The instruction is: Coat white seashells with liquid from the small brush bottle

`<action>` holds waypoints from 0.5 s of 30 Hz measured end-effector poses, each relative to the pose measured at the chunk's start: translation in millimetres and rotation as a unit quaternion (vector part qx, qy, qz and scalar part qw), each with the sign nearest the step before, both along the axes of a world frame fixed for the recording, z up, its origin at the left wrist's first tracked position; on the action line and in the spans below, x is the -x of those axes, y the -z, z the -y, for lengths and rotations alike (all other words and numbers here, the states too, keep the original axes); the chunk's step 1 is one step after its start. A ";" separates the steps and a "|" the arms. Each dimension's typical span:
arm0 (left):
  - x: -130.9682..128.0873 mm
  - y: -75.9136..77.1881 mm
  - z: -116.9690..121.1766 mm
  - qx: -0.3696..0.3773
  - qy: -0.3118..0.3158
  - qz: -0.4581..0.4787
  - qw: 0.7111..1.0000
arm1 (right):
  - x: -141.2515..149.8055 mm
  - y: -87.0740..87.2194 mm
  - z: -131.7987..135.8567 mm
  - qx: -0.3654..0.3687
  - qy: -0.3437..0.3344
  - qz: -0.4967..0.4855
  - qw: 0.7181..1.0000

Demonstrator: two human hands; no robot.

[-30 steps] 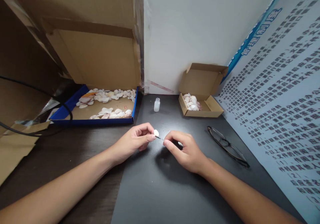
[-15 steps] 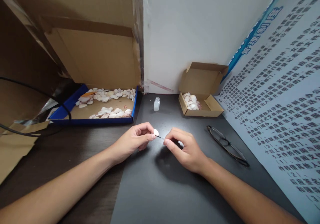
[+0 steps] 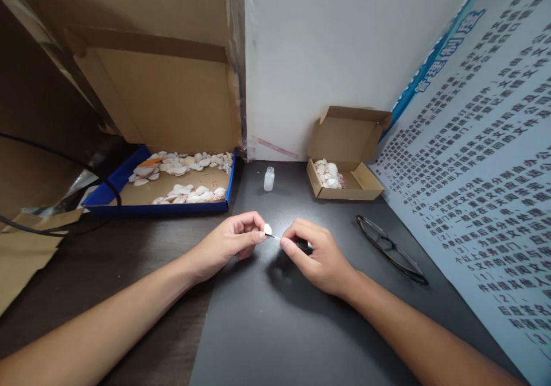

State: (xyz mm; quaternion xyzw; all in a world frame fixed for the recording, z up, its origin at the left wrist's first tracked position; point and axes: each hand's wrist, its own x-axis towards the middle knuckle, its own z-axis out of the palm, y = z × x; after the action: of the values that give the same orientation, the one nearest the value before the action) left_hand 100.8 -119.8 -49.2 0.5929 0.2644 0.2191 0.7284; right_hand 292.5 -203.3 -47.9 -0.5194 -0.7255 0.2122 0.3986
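Between its thumb and fingers my left hand (image 3: 241,235) pinches a small white seashell (image 3: 267,228), whose upper edge shows past the fingertips. My right hand (image 3: 313,255) grips a thin brush (image 3: 274,237) with a pale stem. Its dark tip points left and meets the shell near my left thumb, though whether it touches the surface is too small to tell. The brush's other end is hidden in my right fingers. Beyond both hands an uncapped small bottle (image 3: 269,180) stands upright, with whitish content inside.
Seashells lie in a blue-edged cardboard box (image 3: 189,208) at the left, its lid raised. A smaller open box (image 3: 346,194) with shells stands at the back right. Folded glasses (image 3: 391,251) rest right of my hand. A black cable (image 3: 97,173) loops at the left; a printed board (image 3: 486,173) leans right.
My right hand and the brush have shifted very slightly left. My left hand keeps its pinch on the shell, and the boxes and bottle stay where they were.
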 end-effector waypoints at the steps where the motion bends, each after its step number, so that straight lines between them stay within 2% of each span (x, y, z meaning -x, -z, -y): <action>1: 0.1 -0.3 0.2 0.000 0.000 -0.001 1.000 | 0.2 0.7 -0.5 0.007 0.010 0.004 1.000; 7: 0.6 -1.8 0.6 -0.011 0.011 -0.004 1.000 | -0.8 1.2 -2.8 0.019 0.046 0.015 0.999; 15: 0.9 -2.8 2.1 -0.059 0.026 -0.047 0.997 | -0.8 -0.7 0.5 -0.009 0.000 0.007 1.000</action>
State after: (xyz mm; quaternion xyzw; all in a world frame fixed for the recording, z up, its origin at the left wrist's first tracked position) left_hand 99.8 -121.9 -46.5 0.6508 0.2694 0.1873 0.6846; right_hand 293.3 -203.9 -47.1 -0.5169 -0.7302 0.2022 0.3984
